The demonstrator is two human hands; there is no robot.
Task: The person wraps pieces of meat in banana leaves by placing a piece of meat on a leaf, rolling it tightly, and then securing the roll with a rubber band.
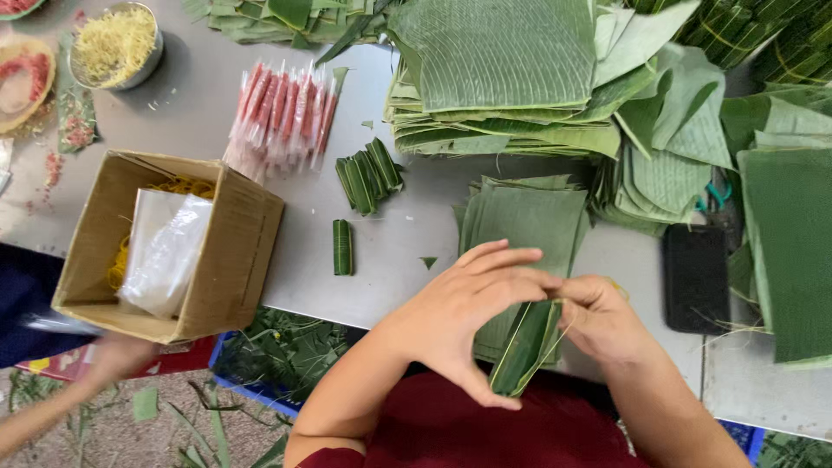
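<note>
Grey tabletop (416, 251), carrying all stock within arm's reach of the seated person; tall stacks of cut green leaves (494, 78) along the far edge, squared so that single sheets lift off easily; further leaf sheets (789, 251) piled at the right side; a lower pile of leaf squares (529, 217) directly beyond the hands, the nearest supply; open cardboard box (234, 260) at the left, holding a clear plastic bag (165, 251) over yellow rubber bands (186, 185); bundle of red sticks in clear wrappers (282, 117) beyond the box; black phone (696, 277) lying flat to the right, beside the leaves; metal bowl of yellow shreds (117, 43) at the far left corner; small heap of finished leaf rolls (368, 176) mid-table, with one single roll (343, 247) lying apart just in front.

Left hand (472, 316) curled around a folded leaf packet (524, 347), thumb beneath and fingers over the top, keeping the fold from springing open; right hand (598, 321) pinching the packet's upper end, a thin pale strand trailing beside it; packet held just above the tabletop's near edge, over the person's dark red lap.

Another person's arm (52, 407) reaches in at lower left, beneath the box.
</note>
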